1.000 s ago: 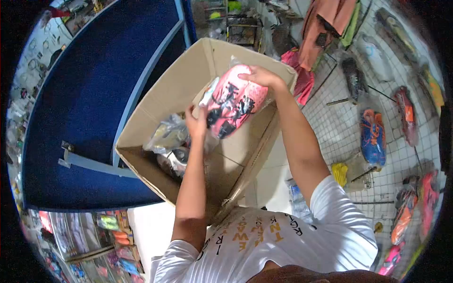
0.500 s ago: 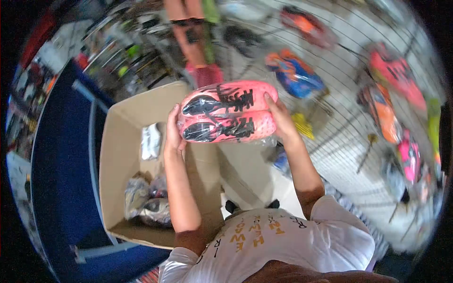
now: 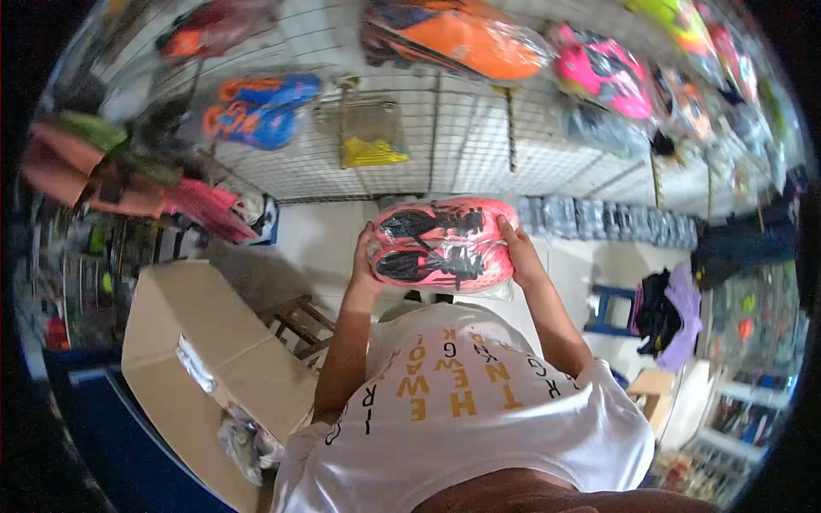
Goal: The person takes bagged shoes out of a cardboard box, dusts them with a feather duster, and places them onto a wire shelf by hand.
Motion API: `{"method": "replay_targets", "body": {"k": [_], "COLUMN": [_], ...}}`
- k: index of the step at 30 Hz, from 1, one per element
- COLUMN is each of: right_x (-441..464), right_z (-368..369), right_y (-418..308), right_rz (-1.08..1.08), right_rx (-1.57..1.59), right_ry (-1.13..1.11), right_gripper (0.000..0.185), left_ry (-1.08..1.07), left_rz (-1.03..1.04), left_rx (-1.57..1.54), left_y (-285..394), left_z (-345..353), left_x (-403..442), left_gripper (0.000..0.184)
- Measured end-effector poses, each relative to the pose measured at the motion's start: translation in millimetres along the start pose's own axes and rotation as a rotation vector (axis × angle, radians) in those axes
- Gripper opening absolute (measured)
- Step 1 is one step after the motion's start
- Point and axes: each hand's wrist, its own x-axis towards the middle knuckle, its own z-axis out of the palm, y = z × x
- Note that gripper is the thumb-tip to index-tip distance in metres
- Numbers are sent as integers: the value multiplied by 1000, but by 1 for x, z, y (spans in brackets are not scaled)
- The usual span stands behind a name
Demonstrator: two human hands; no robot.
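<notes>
A pair of pink shoes (image 3: 449, 254) was in the air before the person's chest, over the pale, smooth floor (image 3: 325, 248), and it lay side by side in thin, shiny plastic. The left grip (image 3: 365, 263) was grasping its end at 9 o'clock, where black oval parts showed, and the right grip (image 3: 521, 253) was grasping the rounded pink end at 3 o'clock, near the black laces. Reckoned from this pair, the cotton-like white shirt (image 3: 505, 445) with printed letters was at 6 o'clock. At 8 o'clock stood a box of stiff brown cardboard (image 3: 184, 295), with a flat white packet (image 3: 197, 363) and crumpled plastic bags (image 3: 242, 445) inside. A grid of thin wire (image 3: 466, 171) spread at 12 o'clock; on it hung orange shoes (image 3: 470, 43) in clear wrapping, and blue-and-orange shoes (image 3: 265, 111) were at 10 o'clock. Near 4 o'clock was a blue stool (image 3: 611, 309), with soft purple cloth (image 3: 682, 312) just beside it.
</notes>
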Motion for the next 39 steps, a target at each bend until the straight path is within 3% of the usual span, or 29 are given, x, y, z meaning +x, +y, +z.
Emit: {"method": "replay_targets", "body": {"k": [7,13,16,19,23,26,30,34,37,39], "right_x": [-23,-21,-12,-3,-12,-18,-23,-26,-42,-50], "right_z": [-73,-135,-187,-245,-319,-364,-398,-421,-437,-456], "right_y": [21,-3,-29,-60,-109,-141,-163,-162,-166,-179], "right_rz": [-43,-77,-98,-124,-148,-135,-122,-144,-175,-162], "right_rx": [90,138,119,95,58,14,15,31,108,153], "right_ry": [178,195,171,132,114,105,94,123,158,138], "right_gripper": [43,44,45,44,42,42,42,41,40,40], "left_ry": [-58,-146,-87,148,-61,-97,-253,-286,-498,-448], "left_rz": [-212,-191,-183,-94,-102,-24,-89,-65,-116,-100], "left_rx": [52,184,163,260,35,50,29,9,-14,-1], "left_y": [-52,-95,-139,-185,-261,-307,-338,-359,-370,-387], "left_z": [17,61,84,110,178,166,218,235,262,260], "left_x": [61,95,118,142,151,174,163,181,178,196], "left_gripper": [55,52,51,48,39,45,63,63,61,61]}}
